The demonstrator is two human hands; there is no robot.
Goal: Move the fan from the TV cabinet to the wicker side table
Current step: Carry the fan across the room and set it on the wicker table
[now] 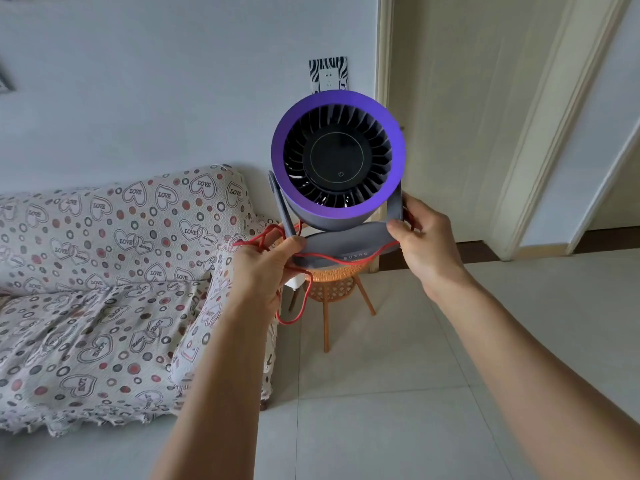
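Two bare forearms reach up from the bottom edge toward the middle of the view. Left hand (265,268) closes around the left end of the fan (337,161) base, thumb on top, with loops of the red cord (304,296) bunched in the same grip. Right hand (424,237) pinches the right end of the base where the side arm rises, thumb on the upper face and fingers curled behind.

Between the hands, the fan is held in the air, above and in front of the wicker side table (332,282) and not touching it. Its body is a short, matte cylinder with a vivid purple front ring and a greyer barrel. Inside sit dark, closely spaced radial vanes around a glossy black disc marked with a thin circle and a small power symbol. A grey U-shaped yoke carries the barrel and joins a flat, oval grey base with faint lettering on its front edge. One thin cord strand drapes across the base; another hangs in a loop below the left hand.

The side table is orange woven cane, round, on slim splayed legs, and stands on pale glossy floor tiles (381,393). Beside it is a sofa (104,289) under a textured white cover printed with hearts and circles. A white wall socket (328,79) with a zebra-striped surround sits on the wall above the fan.
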